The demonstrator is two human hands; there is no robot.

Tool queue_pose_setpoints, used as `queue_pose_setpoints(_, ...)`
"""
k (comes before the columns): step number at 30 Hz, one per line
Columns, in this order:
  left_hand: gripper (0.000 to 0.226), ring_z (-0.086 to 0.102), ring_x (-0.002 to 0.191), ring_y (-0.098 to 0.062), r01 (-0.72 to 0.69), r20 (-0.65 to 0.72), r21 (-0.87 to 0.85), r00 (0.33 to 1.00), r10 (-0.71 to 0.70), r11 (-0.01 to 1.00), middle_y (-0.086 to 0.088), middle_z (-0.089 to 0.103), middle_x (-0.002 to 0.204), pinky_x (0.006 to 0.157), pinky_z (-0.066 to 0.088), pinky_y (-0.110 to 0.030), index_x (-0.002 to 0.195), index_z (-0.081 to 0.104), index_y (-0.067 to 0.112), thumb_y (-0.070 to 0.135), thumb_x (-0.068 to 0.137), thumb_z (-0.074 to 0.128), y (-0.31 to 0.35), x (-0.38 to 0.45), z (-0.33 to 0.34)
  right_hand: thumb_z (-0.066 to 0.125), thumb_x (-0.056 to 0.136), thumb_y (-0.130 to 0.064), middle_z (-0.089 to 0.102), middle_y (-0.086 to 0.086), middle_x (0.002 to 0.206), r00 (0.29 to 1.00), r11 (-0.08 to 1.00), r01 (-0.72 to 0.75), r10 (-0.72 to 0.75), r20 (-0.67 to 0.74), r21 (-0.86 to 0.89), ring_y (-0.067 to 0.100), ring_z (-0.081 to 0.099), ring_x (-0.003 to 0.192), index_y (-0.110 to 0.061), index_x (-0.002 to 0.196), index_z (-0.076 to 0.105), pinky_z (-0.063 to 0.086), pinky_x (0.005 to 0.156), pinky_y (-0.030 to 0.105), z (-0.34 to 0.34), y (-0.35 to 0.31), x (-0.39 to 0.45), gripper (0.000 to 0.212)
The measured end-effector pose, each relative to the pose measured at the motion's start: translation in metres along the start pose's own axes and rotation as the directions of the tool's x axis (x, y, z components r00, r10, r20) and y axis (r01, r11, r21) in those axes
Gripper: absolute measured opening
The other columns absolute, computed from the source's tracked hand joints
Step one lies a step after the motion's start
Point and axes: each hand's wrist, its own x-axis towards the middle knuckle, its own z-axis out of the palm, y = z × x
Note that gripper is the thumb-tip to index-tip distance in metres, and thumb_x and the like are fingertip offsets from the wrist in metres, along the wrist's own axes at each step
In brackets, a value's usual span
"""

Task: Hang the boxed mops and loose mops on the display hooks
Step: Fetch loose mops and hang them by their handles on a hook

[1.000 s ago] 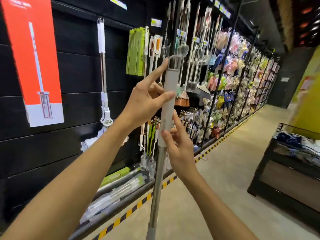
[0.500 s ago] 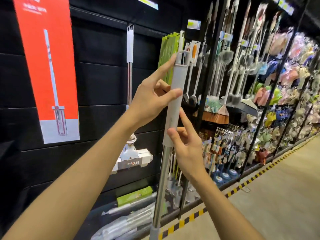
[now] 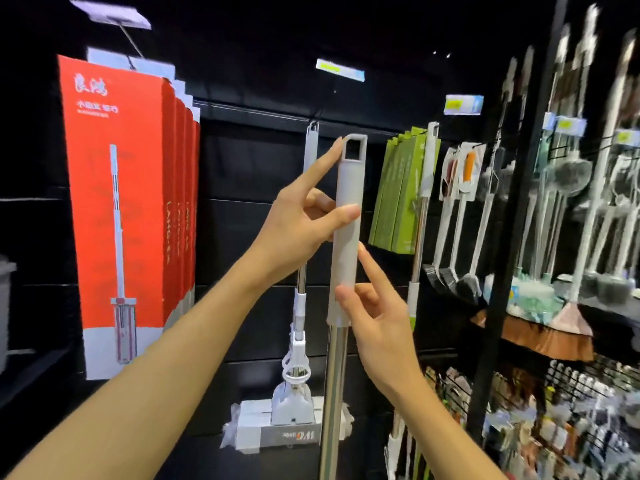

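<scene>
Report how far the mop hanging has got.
Done: red boxed mops hang at left, and one loose mop hangs on a hook. In hand: left hand and right hand hold another mop's grey handle upright, its loop on no hook. Left: hook that loop.

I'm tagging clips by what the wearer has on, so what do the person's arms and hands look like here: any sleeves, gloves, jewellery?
Both forearms are bare as far as the frame shows, with no sleeve edge in view. The left hand and right hand wear no gloves, and no rings, watch or bracelet show at the fingers or wrists. The fingernails look short and unpainted.
</scene>
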Motion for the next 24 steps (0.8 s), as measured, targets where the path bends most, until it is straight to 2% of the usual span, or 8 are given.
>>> queue_pose_setpoints(3,0.079,0.076,0.091,-0.023,0.022,-0.008,0.009,1.000,-0.022,1.000,-0.010,0.073,0.090,0.080,0.064,-0.031,0.157,0.030,0.049,0.016,0.098,0.072,-0.022,0.028,0.002,0.061,0.094,-0.036,0.069,-0.006,0.083,1.000,1.000,0.011,-0.012,0.020,0.016,0.011,0.071,0.083,-0.055,0.141,0.040,0.058,0.074,0.024,-0.004,0.025,0.033,0.055)
queue_pose_setpoints(7,0.078,0.076,0.089,-0.024,0.012,-0.042,0.046,0.999,-0.010,0.999,-0.014,0.073,0.085,0.077,0.063,-0.029,0.154,0.031,0.052,0.018,0.098,0.073,-0.060,0.067,0.003,0.063,0.099,-0.029,0.071,0.011,0.090,0.999,0.999,0.031,-0.031,0.044,0.016,0.024,0.072,0.090,-0.060,0.139,0.040,0.062,0.082,0.034,-0.009,0.060,0.082,0.056)
queue_pose_setpoints(13,0.078,0.076,0.092,-0.031,0.015,-0.045,0.044,0.999,-0.013,0.999,-0.029,0.070,0.098,0.078,0.064,-0.031,0.158,0.032,0.048,0.021,0.098,0.073,-0.122,0.129,-0.008,0.063,0.096,-0.034,0.067,0.019,0.086,0.997,0.998,0.058,-0.060,0.043,0.040,0.031,0.068,0.086,-0.059,0.137,0.043,0.060,0.078,0.028,-0.003,0.106,0.153,0.052)
queue_pose_setpoints(17,0.079,0.077,0.093,-0.032,-0.003,-0.035,0.029,0.999,0.004,1.000,-0.025,0.072,0.103,0.082,0.066,-0.039,0.160,0.031,0.047,0.021,0.098,0.072,-0.156,0.172,-0.021,0.064,0.098,-0.031,0.071,0.013,0.087,0.996,0.997,0.079,-0.080,0.048,0.026,0.028,0.071,0.086,-0.059,0.137,0.044,0.061,0.078,0.029,0.004,0.130,0.204,0.053)
queue_pose_setpoints(20,0.079,0.077,0.094,-0.028,-0.032,-0.021,0.041,0.999,0.033,0.999,-0.025,0.072,0.108,0.082,0.066,-0.041,0.162,0.030,0.044,0.021,0.098,0.072,-0.173,0.204,-0.030,0.064,0.098,-0.030,0.073,0.012,0.088,0.994,0.994,0.106,-0.107,0.036,0.018,0.031,0.072,0.089,-0.056,0.140,0.045,0.063,0.083,0.039,0.008,0.144,0.239,0.053)
queue_pose_setpoints(24,0.080,0.077,0.092,-0.032,-0.078,0.002,0.020,0.997,0.078,0.997,-0.032,0.069,0.109,0.079,0.066,-0.039,0.164,0.028,0.039,0.021,0.099,0.071,-0.189,0.239,-0.039,0.064,0.100,-0.028,0.063,0.036,0.094,0.990,0.990,0.142,-0.142,0.010,0.003,0.051,0.064,0.092,-0.050,0.148,0.046,0.057,0.085,0.063,0.009,0.156,0.276,0.055)
